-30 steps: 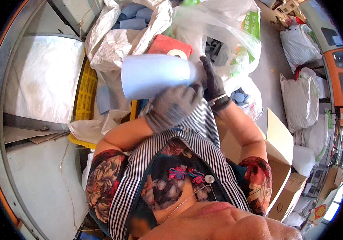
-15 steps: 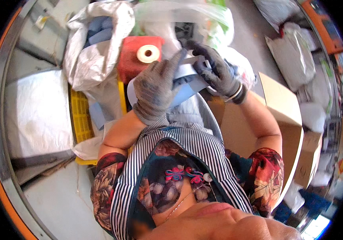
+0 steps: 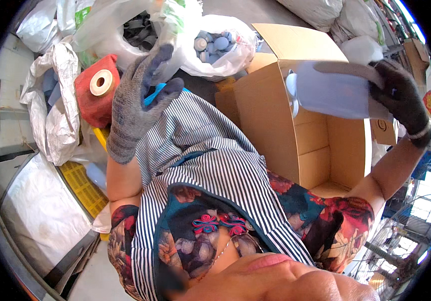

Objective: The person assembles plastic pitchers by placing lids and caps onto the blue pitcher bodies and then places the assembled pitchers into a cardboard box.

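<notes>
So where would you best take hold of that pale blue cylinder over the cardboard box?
Around the far end of the pale blue cylinder, from the person's right, where the right hand already wraps it. It lies roughly level above the open cardboard box, and its round body suits an encircling grip.

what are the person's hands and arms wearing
The left hand wears a grey knit work glove, the right hand a darker grey one with a pale band at the wrist. Forearms are bare; short floral sleeves in red and teal cover the upper arms.
</notes>
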Tool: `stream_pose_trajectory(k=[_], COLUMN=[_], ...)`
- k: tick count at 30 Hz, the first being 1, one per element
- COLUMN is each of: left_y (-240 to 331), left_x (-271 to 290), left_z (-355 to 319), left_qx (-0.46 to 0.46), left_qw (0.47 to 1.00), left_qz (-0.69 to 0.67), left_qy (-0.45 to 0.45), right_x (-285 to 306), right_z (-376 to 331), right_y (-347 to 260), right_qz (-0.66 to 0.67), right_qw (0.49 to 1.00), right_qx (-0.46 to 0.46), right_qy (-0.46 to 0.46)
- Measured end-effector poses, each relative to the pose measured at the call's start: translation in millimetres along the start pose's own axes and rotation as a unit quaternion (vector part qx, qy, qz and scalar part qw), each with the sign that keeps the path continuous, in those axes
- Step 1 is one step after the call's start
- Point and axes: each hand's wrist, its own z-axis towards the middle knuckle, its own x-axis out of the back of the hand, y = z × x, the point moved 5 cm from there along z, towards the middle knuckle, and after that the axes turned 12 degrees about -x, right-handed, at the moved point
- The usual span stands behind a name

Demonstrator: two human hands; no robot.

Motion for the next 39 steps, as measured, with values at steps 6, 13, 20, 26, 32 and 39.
stream_pose_trajectory(k=[6,13,20,26,32,39], left_y=[-37.7,-75.4,-130.9,-156.3,-204.8,-202.6], left_x=[-17.0,68.7,201.5,238.8,172.0,186.0], left_z=[-29.4,-110.6,-299.4,-602.5,-646.4,-618.4], left_qx=[0.010,0.138,0.291,0.606,0.767,0.776], left_qw=[0.993,0.966,0.824,0.562,0.587,0.523], left_qz=[0.098,0.197,0.441,0.557,0.234,0.291], left_qy=[-0.068,0.095,0.203,0.083,0.113,0.199], right_x=[-232.0,-357.1,-309.0,-182.1,-120.7,-169.5], right_z=[63.0,93.8,96.1,128.6,106.5,144.8], right_y=[101.1,118.4,62.1,-17.1,-252.0,-351.4], right_qz=[-0.368,-0.174,-0.120,-0.321,-0.146,-0.153], right_qw=[0.924,0.953,0.990,0.937,0.919,0.883], right_qx=[0.100,0.235,0.016,0.021,0.280,0.410], right_qy=[-0.038,0.084,-0.075,0.135,0.237,0.169])
